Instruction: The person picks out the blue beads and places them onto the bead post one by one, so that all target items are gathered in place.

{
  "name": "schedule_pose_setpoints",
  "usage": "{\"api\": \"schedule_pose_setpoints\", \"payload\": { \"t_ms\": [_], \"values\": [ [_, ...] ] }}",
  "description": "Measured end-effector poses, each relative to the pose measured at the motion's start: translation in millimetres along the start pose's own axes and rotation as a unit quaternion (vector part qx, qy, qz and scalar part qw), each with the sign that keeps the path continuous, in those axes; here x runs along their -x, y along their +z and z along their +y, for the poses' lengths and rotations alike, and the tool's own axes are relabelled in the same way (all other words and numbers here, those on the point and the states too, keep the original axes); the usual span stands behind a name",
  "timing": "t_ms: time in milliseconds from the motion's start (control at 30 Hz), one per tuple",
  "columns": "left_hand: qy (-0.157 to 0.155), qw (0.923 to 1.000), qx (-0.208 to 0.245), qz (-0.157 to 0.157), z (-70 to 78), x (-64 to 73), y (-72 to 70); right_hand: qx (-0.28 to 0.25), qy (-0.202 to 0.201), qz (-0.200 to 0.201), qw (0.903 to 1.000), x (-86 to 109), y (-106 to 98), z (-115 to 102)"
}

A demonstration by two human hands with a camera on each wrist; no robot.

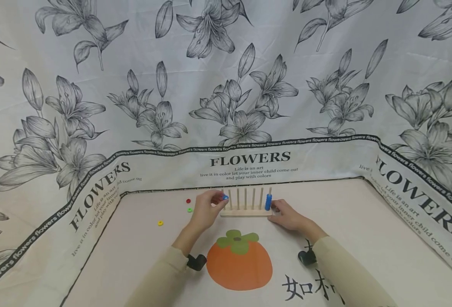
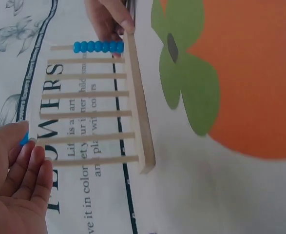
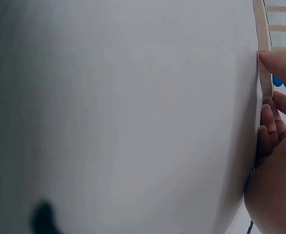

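Observation:
A wooden peg rack point(image 1: 245, 212) stands on the cloth, with several upright pegs in a row on its base. Blue beads point(image 1: 268, 202) are stacked on its rightmost peg; the left wrist view shows this blue stack point(image 2: 98, 47) lying against the base. My left hand point(image 1: 207, 209) pinches a single blue bead point(image 1: 225, 197) near the tops of the leftmost pegs. In the left wrist view that bead point(image 2: 24, 139) is mostly hidden by the fingers. At the rack's right end, my right hand point(image 1: 287, 215) grips the base, its thumb point(image 3: 279, 63) along the front edge.
Left of the rack lie a red bead point(image 1: 188, 201), a green bead point(image 1: 189, 210) and a yellow bead point(image 1: 160, 223). The cloth carries a printed orange persimmon point(image 1: 239, 266) and dark lettering. A flower-printed curtain point(image 1: 249, 160) stands close behind the rack.

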State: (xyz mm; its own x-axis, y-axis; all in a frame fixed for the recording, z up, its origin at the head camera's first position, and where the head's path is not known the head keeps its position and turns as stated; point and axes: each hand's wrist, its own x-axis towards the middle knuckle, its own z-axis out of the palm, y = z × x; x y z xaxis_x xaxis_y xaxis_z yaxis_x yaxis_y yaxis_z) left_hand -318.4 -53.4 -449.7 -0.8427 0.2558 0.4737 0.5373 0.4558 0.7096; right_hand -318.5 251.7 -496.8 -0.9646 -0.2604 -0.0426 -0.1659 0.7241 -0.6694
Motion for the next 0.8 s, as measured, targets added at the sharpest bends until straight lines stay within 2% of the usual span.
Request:
{"api": "schedule_pose_setpoints", "payload": {
  "t_ms": [300, 500, 800],
  "values": [
    [0.023, 0.9996, 0.010, -0.017, 20.4, -9.7, 23.8, -0.003, 0.000, -0.001, 1.0000, 3.6, -1.2, -2.0],
    [0.032, 0.9991, 0.019, -0.020, 26.5, -16.6, 41.3, -0.001, 0.005, -0.001, 1.0000, 1.8, -0.6, -0.4],
    [0.012, 0.9992, 0.034, -0.018, 39.3, -29.1, 67.3, -0.001, -0.006, 0.006, 1.0000, -0.3, 0.4, 1.0]
  ]
}}
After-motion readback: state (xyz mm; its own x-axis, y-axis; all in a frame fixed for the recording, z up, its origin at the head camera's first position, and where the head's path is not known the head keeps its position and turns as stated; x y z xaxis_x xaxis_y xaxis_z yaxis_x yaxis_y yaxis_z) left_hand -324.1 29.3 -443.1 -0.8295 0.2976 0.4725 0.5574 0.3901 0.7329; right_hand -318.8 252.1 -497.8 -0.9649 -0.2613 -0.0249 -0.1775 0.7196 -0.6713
